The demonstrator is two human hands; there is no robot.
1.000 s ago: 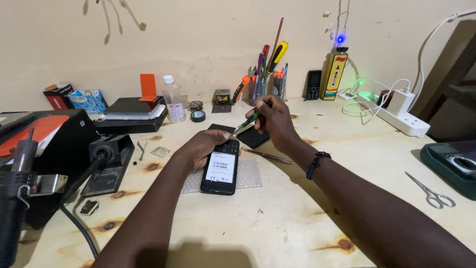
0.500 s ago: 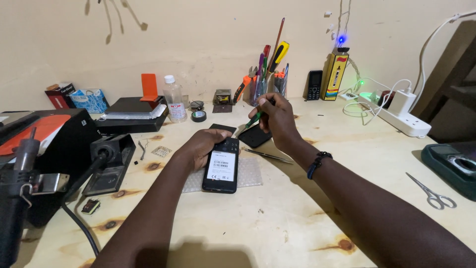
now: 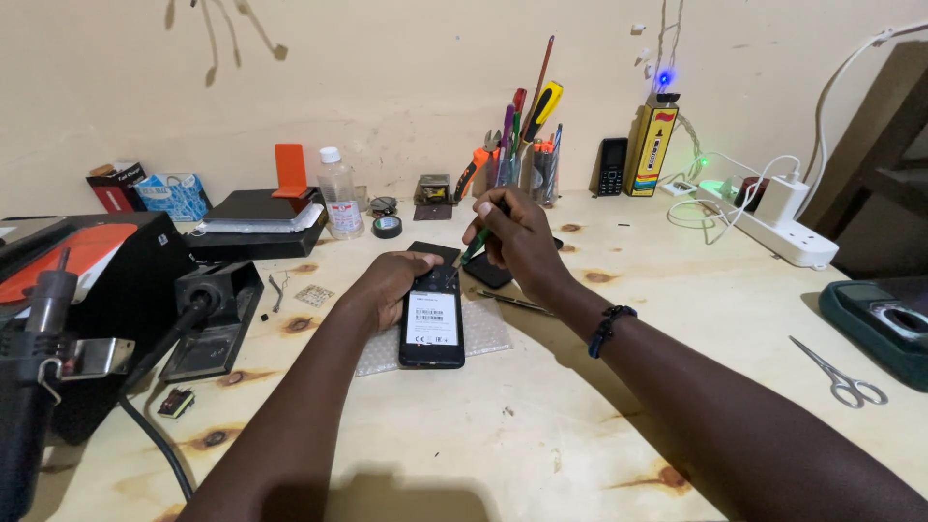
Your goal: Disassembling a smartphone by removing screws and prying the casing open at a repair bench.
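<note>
A black phone (image 3: 431,327) with its back cover off lies on a pale mat (image 3: 480,333) in the middle of the wooden table (image 3: 541,425); a white label shows on its inside. My left hand (image 3: 389,283) rests on the phone's upper left edge and steadies it. My right hand (image 3: 515,235) grips a small green-handled screwdriver (image 3: 472,246), whose tip points down at the top of the phone. A black cover piece (image 3: 488,274) lies just right of the phone, partly hidden by my right hand.
A soldering station (image 3: 92,300) and its black holder (image 3: 213,314) stand at the left. A cup of tools (image 3: 527,155), a clear bottle (image 3: 340,198) and tape rolls line the wall. A power strip (image 3: 773,227), scissors (image 3: 839,372) and a green case (image 3: 884,324) sit at the right.
My right hand and the screwdriver shifted only slightly over the phone's top end. The left hand and the phone stay in place.
</note>
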